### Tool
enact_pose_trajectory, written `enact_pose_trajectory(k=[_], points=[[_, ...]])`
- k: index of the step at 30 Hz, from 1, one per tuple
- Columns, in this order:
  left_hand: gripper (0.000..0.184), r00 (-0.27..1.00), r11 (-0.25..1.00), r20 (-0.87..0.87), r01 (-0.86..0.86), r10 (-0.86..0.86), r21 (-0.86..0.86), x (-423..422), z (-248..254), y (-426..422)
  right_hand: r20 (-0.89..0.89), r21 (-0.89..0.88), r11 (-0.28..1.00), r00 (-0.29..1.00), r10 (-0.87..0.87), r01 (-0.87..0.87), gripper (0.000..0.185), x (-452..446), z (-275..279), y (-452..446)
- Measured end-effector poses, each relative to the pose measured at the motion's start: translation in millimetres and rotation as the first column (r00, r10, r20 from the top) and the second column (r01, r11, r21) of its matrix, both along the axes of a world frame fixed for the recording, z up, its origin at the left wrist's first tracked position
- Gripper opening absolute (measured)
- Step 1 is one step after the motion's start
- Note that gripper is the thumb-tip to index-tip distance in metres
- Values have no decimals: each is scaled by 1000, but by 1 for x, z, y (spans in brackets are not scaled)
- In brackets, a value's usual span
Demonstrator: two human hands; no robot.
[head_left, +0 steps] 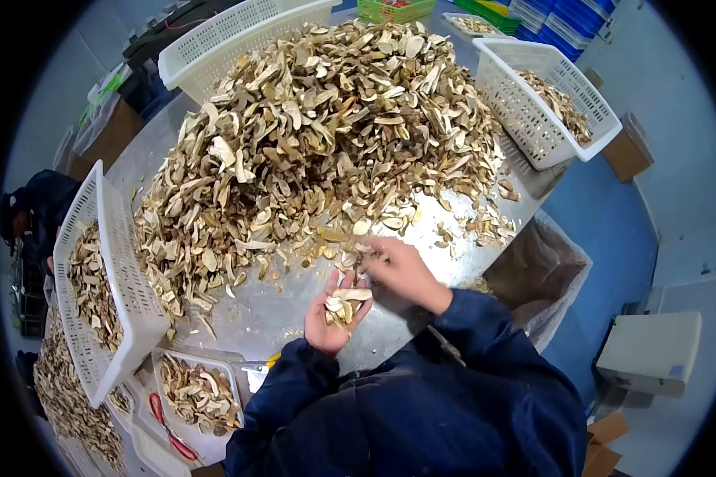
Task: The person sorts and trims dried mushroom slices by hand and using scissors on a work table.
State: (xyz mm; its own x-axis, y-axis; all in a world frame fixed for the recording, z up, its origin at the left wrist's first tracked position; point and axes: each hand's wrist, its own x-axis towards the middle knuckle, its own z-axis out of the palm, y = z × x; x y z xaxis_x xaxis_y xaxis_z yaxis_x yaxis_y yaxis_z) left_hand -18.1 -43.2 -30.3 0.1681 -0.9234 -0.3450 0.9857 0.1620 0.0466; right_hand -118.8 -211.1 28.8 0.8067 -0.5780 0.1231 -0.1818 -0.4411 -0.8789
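Observation:
My left hand [324,327] is palm up over the metal table [266,312], with several dried mushroom slices [348,296] cradled in its cupped fingers. Just above and to the right, my right hand [406,274] has its fingers curled down on dried slices [356,253] at the near edge of the pile; the fingertips are partly blurred. A large heap of dried mushroom slices [318,135] rises behind both hands, and loose bits lie around its foot.
White perforated baskets with slices stand left [115,262] and right [545,99]; another basket [239,40] is behind. Near left are a tray [235,374] of slices, red-handled scissors [167,429] and a yellow-handled tool [274,359]. A lined bin [533,278] stands right. Another person [44,207] is far left.

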Motion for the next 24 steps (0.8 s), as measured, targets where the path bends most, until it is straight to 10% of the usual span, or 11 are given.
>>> enact_pose_trajectory(k=[3, 8, 12, 14, 17, 21, 24], points=[[45, 998, 998, -70, -4, 8, 56, -1, -2, 5, 6, -472, 831, 943, -333, 296, 24, 1, -23, -63], [37, 983, 997, -177, 31, -42, -65, -2, -7, 9, -254, -611, 789, 928, -274, 66, 18, 0, -34, -78], [36, 983, 998, -176, 43, -49, -40, -5, -12, 12, -203, -346, 938, 976, -73, -1, 15, 2, -27, -64], [36, 992, 996, -117, 52, -44, 69, -4, -6, 12, -149, 81, 994, 987, -67, 80, 16, -2, -22, -50], [43, 998, 990, -12, 70, -69, 125, -3, 3, 8, -98, 640, 768, 994, 57, 19, 20, -6, -1, -34], [48, 990, 996, 116, 71, -78, 59, -3, 13, 2, 28, 838, 538, 993, 117, -87, 22, -9, 3, -9], [48, 970, 997, 235, 75, -70, -15, -2, 7, 4, -120, 600, 796, 975, 185, -77, 26, -9, 17, 17]])
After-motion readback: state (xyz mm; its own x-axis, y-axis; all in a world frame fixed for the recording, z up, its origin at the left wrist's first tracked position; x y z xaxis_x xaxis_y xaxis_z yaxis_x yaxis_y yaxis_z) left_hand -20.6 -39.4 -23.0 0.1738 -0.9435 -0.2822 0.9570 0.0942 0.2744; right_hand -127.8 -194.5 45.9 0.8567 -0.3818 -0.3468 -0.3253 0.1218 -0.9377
